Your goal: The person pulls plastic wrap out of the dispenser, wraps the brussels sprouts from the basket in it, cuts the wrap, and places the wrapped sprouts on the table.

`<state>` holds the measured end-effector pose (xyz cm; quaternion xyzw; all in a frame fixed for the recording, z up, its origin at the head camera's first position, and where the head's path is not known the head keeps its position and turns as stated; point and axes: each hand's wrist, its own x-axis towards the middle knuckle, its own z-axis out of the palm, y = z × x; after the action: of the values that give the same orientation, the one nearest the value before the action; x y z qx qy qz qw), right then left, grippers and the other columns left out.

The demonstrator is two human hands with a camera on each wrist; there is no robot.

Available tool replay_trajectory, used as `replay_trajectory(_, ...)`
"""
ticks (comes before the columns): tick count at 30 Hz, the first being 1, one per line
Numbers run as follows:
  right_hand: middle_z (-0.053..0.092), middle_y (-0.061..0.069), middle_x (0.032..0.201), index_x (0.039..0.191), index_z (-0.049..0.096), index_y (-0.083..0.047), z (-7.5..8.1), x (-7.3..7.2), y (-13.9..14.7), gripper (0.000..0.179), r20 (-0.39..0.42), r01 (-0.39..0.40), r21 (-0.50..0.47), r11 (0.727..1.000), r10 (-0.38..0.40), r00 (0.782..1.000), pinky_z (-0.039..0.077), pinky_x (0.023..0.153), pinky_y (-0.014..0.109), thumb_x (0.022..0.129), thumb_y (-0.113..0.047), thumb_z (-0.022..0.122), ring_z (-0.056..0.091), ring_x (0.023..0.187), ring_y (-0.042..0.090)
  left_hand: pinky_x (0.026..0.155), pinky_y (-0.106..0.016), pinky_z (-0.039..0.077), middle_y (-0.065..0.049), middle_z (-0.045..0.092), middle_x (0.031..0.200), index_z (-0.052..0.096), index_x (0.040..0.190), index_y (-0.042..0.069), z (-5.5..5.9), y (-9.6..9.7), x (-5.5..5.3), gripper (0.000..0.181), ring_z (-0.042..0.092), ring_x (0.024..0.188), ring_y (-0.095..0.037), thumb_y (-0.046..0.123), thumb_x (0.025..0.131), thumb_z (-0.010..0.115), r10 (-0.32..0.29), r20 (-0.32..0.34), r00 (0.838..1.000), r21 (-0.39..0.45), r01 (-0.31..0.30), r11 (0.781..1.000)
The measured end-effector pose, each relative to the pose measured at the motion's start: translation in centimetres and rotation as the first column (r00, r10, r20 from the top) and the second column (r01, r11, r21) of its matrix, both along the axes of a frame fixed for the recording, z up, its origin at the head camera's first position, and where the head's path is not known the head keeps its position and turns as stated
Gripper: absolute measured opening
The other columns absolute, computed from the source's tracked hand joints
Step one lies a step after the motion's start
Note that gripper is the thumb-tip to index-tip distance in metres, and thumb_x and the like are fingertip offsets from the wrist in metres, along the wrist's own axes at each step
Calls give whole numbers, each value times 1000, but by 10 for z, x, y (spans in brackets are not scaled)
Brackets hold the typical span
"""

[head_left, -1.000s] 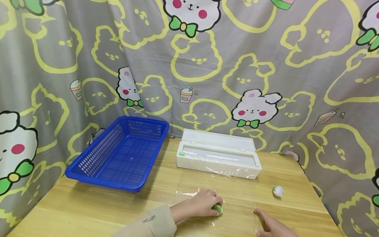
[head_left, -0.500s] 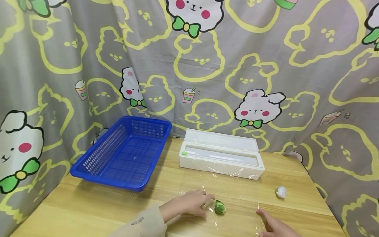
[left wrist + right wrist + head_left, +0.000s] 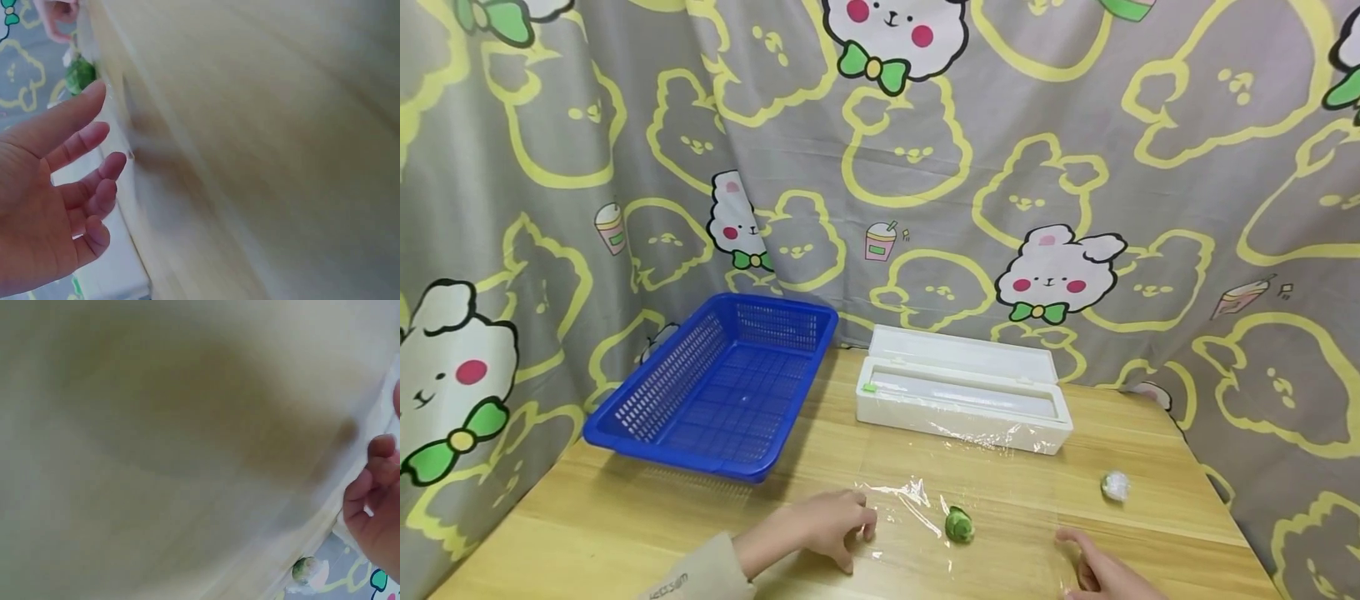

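A small leafy green vegetable (image 3: pixel 958 525), resembling a Brussels sprout, sits on a sheet of clear cling film (image 3: pixel 1000 500) spread over the table. To its left my left hand (image 3: pixel 838 525) hovers low with fingers spread and loosely bent, holding nothing; the left wrist view shows the palm and separated fingers. On the other side, my right hand (image 3: pixel 1105 567) is by the film's right edge, index finger extended and thumb apart from it. In the right wrist view the other fingers are bent, and no held thing shows. The film runs from a white dispenser box (image 3: pixel 962 417).
A blue plastic basket (image 3: pixel 722 400) stands at the back left. Towards the right edge of the wooden table (image 3: pixel 647 533) lies a small film-wrapped green ball (image 3: pixel 1115 486). The dispenser's lid (image 3: pixel 962 350) stands raised; a patterned curtain (image 3: pixel 925 183) hangs behind.
My left hand let go of the green vegetable and drew away to the left, leaving it on the film. The right hand stays near the film's right edge.
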<state>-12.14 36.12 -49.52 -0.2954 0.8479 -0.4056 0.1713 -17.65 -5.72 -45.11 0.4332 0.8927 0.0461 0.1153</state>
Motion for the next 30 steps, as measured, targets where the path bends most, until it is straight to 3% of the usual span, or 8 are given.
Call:
replay_trajectory(3, 40, -20, 67, 113, 40, 2, 3, 3, -1, 41, -45, 15, 103, 995, -10, 999, 32, 47, 14, 86, -19, 62, 36, 56, -9, 58, -17, 36, 12, 44, 82, 56, 84, 27, -1, -5, 1, 37, 41, 73, -1, 31, 58, 82, 20, -17, 1000, -4, -20, 1000)
replay_trajectory(8, 58, -6, 90, 101, 54, -7, 7, 5, -2, 35, 22, 58, 296, 953, -67, 998, 40, 61, 21, 82, -34, 66, 46, 75, -4, 59, -19, 37, 10, 42, 85, 55, 85, 27, -5, -7, 4, 39, 41, 73, -3, 27, 58, 83, 21, -43, 999, -2, -22, 1000)
replay_trajectory(11, 54, -10, 80, 98, 54, -9, 5, 5, -4, 20, 30, 39, 232, 972, -47, 998, 38, 55, 18, 87, -25, 60, 44, 68, -6, 61, -18, 39, 10, 42, 83, 55, 83, 25, -7, -6, 4, 34, 41, 72, -3, 24, 61, 81, 21, -53, 998, 23, -20, 1000)
replay_trajectory(14, 41, -19, 70, 89, 52, -13, 0, 4, -8, 5, -81, 6, 163, 987, 7, 997, 33, 48, 16, 88, -13, 57, 37, 60, -8, 61, -19, 40, 9, 43, 82, 55, 80, 25, -9, -5, 4, 29, 43, 72, -4, 20, 64, 78, 24, -84, 996, 41, -21, 999)
replay_trajectory(16, 38, -21, 70, 83, 51, -16, -1, 2, -10, 10, -170, 6, 162, 987, 22, 985, 32, 47, 16, 87, -8, 57, 36, 59, -9, 60, -20, 40, 9, 44, 80, 55, 78, 25, -10, -4, 4, 25, 45, 71, -5, 16, 66, 76, 23, -117, 993, 51, -18, 999)
replay_trajectory(19, 43, -21, 75, 78, 54, -18, 2, 0, -11, 11, -215, 37, 186, 982, 4, 977, 34, 50, 18, 86, -11, 59, 38, 64, -9, 57, -19, 38, 10, 43, 75, 56, 73, 25, -12, -3, 3, 19, 44, 70, -5, 16, 71, 72, 4, -194, 981, 59, 8, 998)
replay_trajectory(24, 47, -18, 81, 82, 61, -17, 10, -1, -9, 8, -117, 74, 128, 989, -59, 991, 36, 52, 20, 89, -20, 57, 40, 67, -7, 59, -16, 36, 11, 46, 74, 61, 70, 24, -16, -4, 0, 12, 41, 69, -3, 19, 76, 69, -13, -246, 969, 97, 38, 995)
replay_trajectory(30, 57, 2, 100, 87, 59, -14, 8, 3, -8, 9, -74, 125, -64, 990, -130, 989, 42, 58, 20, 89, -7, 54, 46, 78, -4, 64, -14, 40, 14, 53, 72, 60, 76, 21, -12, -6, -7, 7, 44, 68, 0, 21, 81, 66, -15, -170, 985, 163, 43, 986)
